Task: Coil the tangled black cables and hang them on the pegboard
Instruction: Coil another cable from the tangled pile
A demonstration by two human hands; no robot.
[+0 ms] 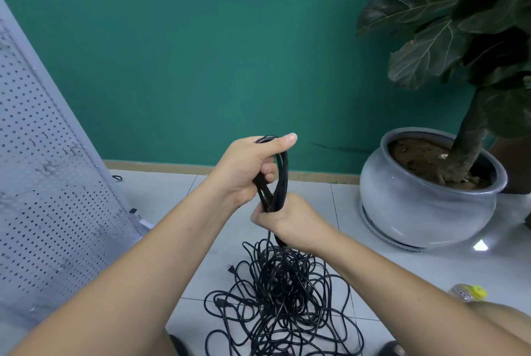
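While both hands work above the floor, the left hand [244, 171] is clenched around the top of a narrow coil of black cable [280, 174], its thumb pressed over the loop's crown and its fingers [268, 168] curled through the loop. Just below it, toward five o'clock, the right hand [287, 219] grips the lower end of the same coil, its fingers wrapped around the gathered strands so the coil stands nearly upright between the two hands. From under the right hand a strand drops straight down into the tangled cable pile [284, 304], which sprawls on the pale tiled floor [416, 269] at six o'clock from the hands; several plugs [219, 302] show among its loops.

At nine o'clock from the hands, a white pegboard [48, 183] leans at a tilt, with small hooks scattered over its perforated face and none of the cable hanging on it. At three o'clock, well apart from the pile, a round grey pot [425, 212] stands on the floor against the green wall [201, 54], holding a plant with big dark leaves [431, 25]. Near four o'clock, by the right forearm, lies a small clear object with a yellow cap [469, 292].
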